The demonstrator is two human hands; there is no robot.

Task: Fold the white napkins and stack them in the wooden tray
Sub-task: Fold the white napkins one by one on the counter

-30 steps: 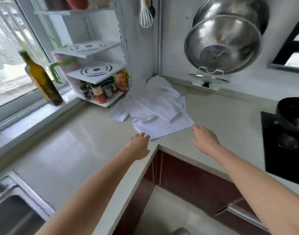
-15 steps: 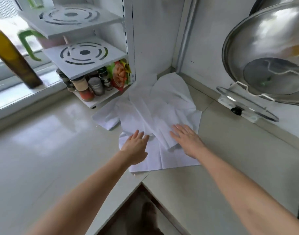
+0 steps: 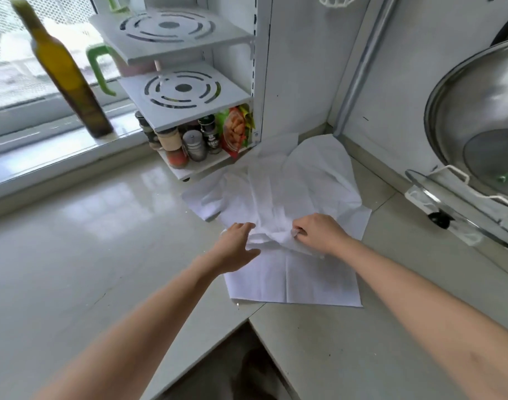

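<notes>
A loose heap of white napkins (image 3: 278, 194) is lying in the inner corner of the pale worktop (image 3: 88, 241), just in front of the white corner shelf rack (image 3: 183, 90). The lowest sheet is spreading flat toward the worktop's near edge, while the upper ones are lying rumpled over it. The right hand (image 3: 319, 233) is bunching a fold of the top napkin, its fingers (image 3: 300, 226) curling round the cloth. The left hand (image 3: 237, 245) is resting on the heap's left side with its fingers nearly straight, touching the same raised fold. Spice jars (image 3: 186, 142) and a snack packet (image 3: 235, 131) are standing on the rack's bottom shelf. An olive oil bottle (image 3: 68, 76) is standing on the window sill left of the rack. A steel wok lid (image 3: 477, 116) is leaning against the wall, right of the rack.
</notes>
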